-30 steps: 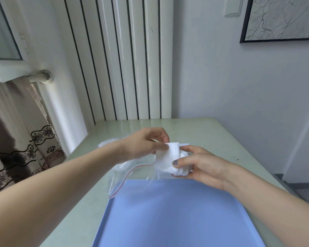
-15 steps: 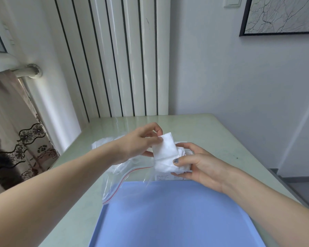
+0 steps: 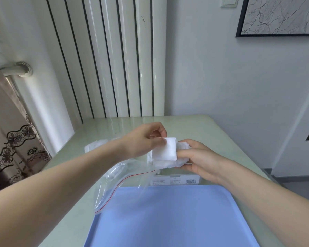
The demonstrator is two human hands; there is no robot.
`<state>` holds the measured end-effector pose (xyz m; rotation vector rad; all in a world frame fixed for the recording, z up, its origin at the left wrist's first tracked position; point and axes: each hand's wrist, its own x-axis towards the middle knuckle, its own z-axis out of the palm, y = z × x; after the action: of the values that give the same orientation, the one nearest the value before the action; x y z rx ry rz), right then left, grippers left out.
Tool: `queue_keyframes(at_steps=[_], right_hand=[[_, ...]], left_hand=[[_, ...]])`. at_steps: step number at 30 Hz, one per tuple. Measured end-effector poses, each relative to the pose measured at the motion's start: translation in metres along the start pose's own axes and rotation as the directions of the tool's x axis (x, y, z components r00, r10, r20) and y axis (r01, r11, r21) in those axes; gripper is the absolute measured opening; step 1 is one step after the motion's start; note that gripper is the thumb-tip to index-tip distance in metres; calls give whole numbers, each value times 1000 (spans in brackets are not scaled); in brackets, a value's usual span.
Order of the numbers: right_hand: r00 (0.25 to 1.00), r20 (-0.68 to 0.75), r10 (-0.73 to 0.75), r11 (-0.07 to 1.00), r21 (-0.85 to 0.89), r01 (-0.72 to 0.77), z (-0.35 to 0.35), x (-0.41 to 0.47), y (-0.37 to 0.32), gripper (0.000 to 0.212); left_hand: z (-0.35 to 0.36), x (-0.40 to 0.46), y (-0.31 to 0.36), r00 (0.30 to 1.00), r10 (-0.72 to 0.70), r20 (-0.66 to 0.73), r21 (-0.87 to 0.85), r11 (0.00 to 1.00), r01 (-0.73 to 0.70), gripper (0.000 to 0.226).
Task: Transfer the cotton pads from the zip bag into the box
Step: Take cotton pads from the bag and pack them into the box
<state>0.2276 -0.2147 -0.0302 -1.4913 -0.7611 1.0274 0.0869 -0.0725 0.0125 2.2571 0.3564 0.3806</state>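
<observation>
My left hand point(image 3: 146, 139) pinches one square white cotton pad point(image 3: 167, 148) by its left edge and holds it upright above the table. Right behind it, my right hand point(image 3: 198, 157) grips a bunch of several white cotton pads point(image 3: 169, 164) together with the mouth of the clear zip bag point(image 3: 125, 177), whose red seal line hangs down to the left. Under my right hand stands the clear box point(image 3: 175, 180) with a printed label and barcode on its near side; its inside is hidden.
A blue tray point(image 3: 168, 218) lies on the pale green table point(image 3: 71, 193) in front of me. Some white plastic lies behind my left forearm. A ribbed white radiator stands at the table's back edge, a wall on the right, a curtain at the left.
My left hand has drawn the single pad up and free of the bunch, so it now stands flat and square. The right hand stayed where it was, gripping the bunch.
</observation>
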Motion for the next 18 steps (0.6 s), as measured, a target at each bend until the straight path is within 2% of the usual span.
queue_keyframes(at_steps=[4, 8, 13, 15, 18], right_hand=[[1000, 13, -11, 999, 41, 10, -2, 2, -2, 32], [1000, 12, -4, 996, 85, 3, -4, 8, 0, 23], [1000, -11, -12, 994, 112, 13, -8, 10, -1, 25], [1000, -22, -13, 993, 116, 16, -9, 10, -2, 28], [1000, -20, -19, 991, 130, 21, -11, 9, -6, 26]], left_hand=[[10, 2, -5, 998, 64, -29, 36, 997, -63, 10], [17, 4, -6, 989, 130, -75, 143, 983, -119, 17], [19, 8, -5, 996, 84, -36, 116, 990, -79, 3], [18, 10, -7, 996, 82, -24, 117, 990, -79, 10], [16, 12, -9, 997, 76, -34, 132, 989, -71, 8]])
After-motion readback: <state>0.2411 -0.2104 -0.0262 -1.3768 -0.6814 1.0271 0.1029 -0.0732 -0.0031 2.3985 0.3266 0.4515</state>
